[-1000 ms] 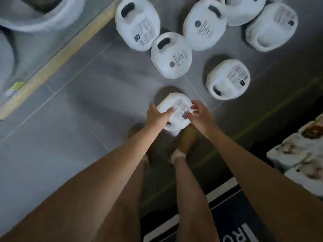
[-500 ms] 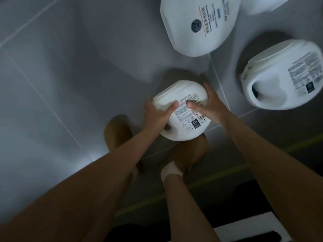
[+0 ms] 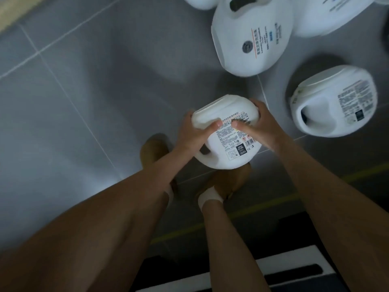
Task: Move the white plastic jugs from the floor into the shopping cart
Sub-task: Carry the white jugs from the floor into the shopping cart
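Note:
A white plastic jug point(image 3: 229, 148) with a printed label lies between both hands, just above my feet. My left hand point(image 3: 192, 134) grips its left side, thumb across the label. My right hand point(image 3: 260, 125) grips its right side, thumb on the label too. Another white jug point(image 3: 251, 36) stands on the floor above it, one more point(image 3: 333, 102) lies to the right, and others point(image 3: 328, 13) sit at the top edge. The shopping cart is out of view.
Grey tiled floor point(image 3: 84, 102) spreads to the left. My brown shoes point(image 3: 228, 182) stand under the held jug. A yellow-green floor line point(image 3: 273, 201) runs across below, and a dark mat with a white stripe point(image 3: 284, 268) lies at the bottom right.
My head has dropped closer to the floor, so the jugs look larger. Both hands have closed firmly round the near jug, which has tilted and come slightly toward me.

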The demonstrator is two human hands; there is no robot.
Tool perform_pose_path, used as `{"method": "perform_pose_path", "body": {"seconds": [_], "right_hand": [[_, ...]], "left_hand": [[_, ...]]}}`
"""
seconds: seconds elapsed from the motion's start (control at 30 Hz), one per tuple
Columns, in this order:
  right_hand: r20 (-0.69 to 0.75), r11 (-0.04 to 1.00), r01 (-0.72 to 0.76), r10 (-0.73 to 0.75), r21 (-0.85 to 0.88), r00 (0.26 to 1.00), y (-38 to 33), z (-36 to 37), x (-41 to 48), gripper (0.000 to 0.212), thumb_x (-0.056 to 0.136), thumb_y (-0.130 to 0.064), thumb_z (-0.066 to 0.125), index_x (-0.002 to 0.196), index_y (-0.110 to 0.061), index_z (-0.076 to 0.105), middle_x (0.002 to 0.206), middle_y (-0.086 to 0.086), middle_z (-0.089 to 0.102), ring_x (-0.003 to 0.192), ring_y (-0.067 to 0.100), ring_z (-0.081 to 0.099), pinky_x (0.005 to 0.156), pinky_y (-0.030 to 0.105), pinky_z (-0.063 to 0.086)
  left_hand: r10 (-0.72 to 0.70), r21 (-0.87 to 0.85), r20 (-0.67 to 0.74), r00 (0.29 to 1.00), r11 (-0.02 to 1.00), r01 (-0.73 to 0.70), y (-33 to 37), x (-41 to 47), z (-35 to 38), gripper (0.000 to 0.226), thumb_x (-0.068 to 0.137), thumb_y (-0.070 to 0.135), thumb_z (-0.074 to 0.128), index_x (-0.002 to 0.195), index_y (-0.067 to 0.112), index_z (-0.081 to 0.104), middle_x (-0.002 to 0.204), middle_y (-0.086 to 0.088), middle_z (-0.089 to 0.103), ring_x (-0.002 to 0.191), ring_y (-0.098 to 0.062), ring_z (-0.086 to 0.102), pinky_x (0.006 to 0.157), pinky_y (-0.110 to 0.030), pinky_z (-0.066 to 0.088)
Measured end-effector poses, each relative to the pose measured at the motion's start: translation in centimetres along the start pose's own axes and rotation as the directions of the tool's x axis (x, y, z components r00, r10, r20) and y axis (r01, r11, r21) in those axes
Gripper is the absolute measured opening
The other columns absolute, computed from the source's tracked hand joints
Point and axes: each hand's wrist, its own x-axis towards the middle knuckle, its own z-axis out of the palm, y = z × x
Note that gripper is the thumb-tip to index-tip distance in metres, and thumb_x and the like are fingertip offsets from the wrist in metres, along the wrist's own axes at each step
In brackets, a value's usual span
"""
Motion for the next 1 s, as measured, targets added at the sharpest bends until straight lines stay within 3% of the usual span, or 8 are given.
{"method": "perform_pose_path", "body": {"seconds": [0.1, 0.23, 0.47, 0.53, 0.63, 0.77, 0.83, 1.0], "right_hand": [[0.007, 0.999, 0.019, -0.019, 0.03, 1.0, -4.2, -0.7, -3.9, 0.075, 0.07, -0.043, 0.08, 0.129, -0.029, 0.036, 0.119, -0.004, 0.057, 0.103, 0.015, 0.061, 0.085, 0.04, 0.057], [0.016, 0.995, 0.084, -0.085, 0.057, 0.996, -11.3, -1.5, -10.2, 0.069, 0.069, -0.037, 0.08, 0.124, -0.032, 0.038, 0.113, -0.005, 0.059, 0.101, 0.015, 0.063, 0.084, 0.04, 0.057], [-0.02, 0.978, 0.208, -0.207, 0.029, 0.978, -24.2, -1.9, -23.6, 0.084, 0.063, -0.049, 0.078, 0.133, -0.028, 0.036, 0.12, -0.004, 0.055, 0.111, 0.015, 0.058, 0.086, 0.035, 0.056], [0.001, 0.972, 0.235, -0.235, 0.031, 0.972, -27.6, -1.7, -27.4, 0.085, 0.066, -0.045, 0.079, 0.136, -0.028, 0.033, 0.123, -0.004, 0.053, 0.112, 0.015, 0.057, 0.087, 0.037, 0.057], [0.035, 0.961, 0.272, -0.274, 0.054, 0.961, -31.9, -1.4, -32.6, 0.085, 0.067, -0.036, 0.082, 0.135, -0.026, 0.031, 0.126, 0.0, 0.052, 0.114, 0.017, 0.057, 0.084, 0.037, 0.058], [0.063, 0.935, 0.353, -0.353, 0.017, 0.933, -37.1, -0.3, -38.8, 0.085, 0.071, -0.018, 0.082, 0.136, -0.021, 0.028, 0.123, -0.002, 0.05, 0.117, 0.018, 0.053, 0.079, 0.027, 0.057], [0.094, 0.915, 0.402, -0.399, -0.02, 0.912, -39.6, 0.5, -41.5, 0.084, 0.073, -0.015, 0.08, 0.136, -0.02, 0.026, 0.121, -0.001, 0.048, 0.116, 0.018, 0.052, 0.073, 0.02, 0.056], [0.242, 0.83, 0.547, -0.512, -0.111, 0.825, -45.6, 3.9, -46.5, 0.092, 0.062, -0.03, 0.087, 0.134, -0.032, 0.029, 0.125, -0.006, 0.05, 0.12, 0.017, 0.05, 0.096, 0.041, 0.051]], "left_hand": [[0.032, 0.01, 0.008, 0.999, 0.999, -0.032, 3.3, -4.1, -2.7, 0.075, 0.06, 0.055, 0.073, 0.119, 0.021, 0.042, 0.105, 0.008, 0.058, 0.099, -0.012, 0.061, 0.081, -0.029, 0.054], [0.086, -0.012, 0.012, 0.996, 0.996, -0.086, 7.9, -10.5, -7.0, 0.079, 0.061, 0.049, 0.078, 0.124, 0.019, 0.042, 0.104, 0.01, 0.056, 0.098, -0.011, 0.06, 0.077, -0.023, 0.052], [0.163, -0.025, -0.008, 0.987, 0.986, -0.163, 16.7, -24.7, -15.9, 0.109, 0.044, 0.067, 0.079, 0.134, 0.022, 0.036, 0.127, -0.006, 0.052, 0.113, -0.024, 0.057, 0.089, -0.046, 0.053], [0.196, -0.006, -0.038, 0.98, 0.98, -0.197, 18.8, -29.2, -18.5, 0.107, 0.047, 0.065, 0.08, 0.136, 0.027, 0.034, 0.129, -0.004, 0.047, 0.113, -0.022, 0.055, 0.078, -0.039, 0.059], [0.251, 0.013, -0.113, 0.961, 0.968, -0.252, 20.8, -35.5, -21.8, 0.093, 0.066, 0.044, 0.081, 0.14, 0.027, 0.029, 0.129, -0.001, 0.036, 0.113, -0.018, 0.047, 0.054, -0.022, 0.056], [0.337, 0.053, -0.228, 0.913, 0.941, -0.334, 22.5, -43.7, -25.9, 0.098, 0.066, 0.04, 0.082, 0.145, 0.027, 0.024, 0.139, -0.007, 0.032, 0.12, -0.02, 0.04, 0.087, -0.027, 0.042], [0.353, 0.053, -0.271, 0.895, 0.934, -0.353, 22.7, -47.4, -27.8, 0.101, 0.066, 0.039, 0.082, 0.146, 0.027, 0.022, 0.142, -0.006, 0.031, 0.123, -0.02, 0.038, 0.094, -0.028, 0.036], [0.386, 0.064, -0.419, 0.822, 0.915, -0.398, 20.7, -55.1, -32.4, 0.109, 0.063, 0.039, 0.085, 0.148, 0.024, 0.018, 0.146, -0.006, 0.027, 0.133, -0.025, 0.033, 0.109, -0.042, 0.034]]}}
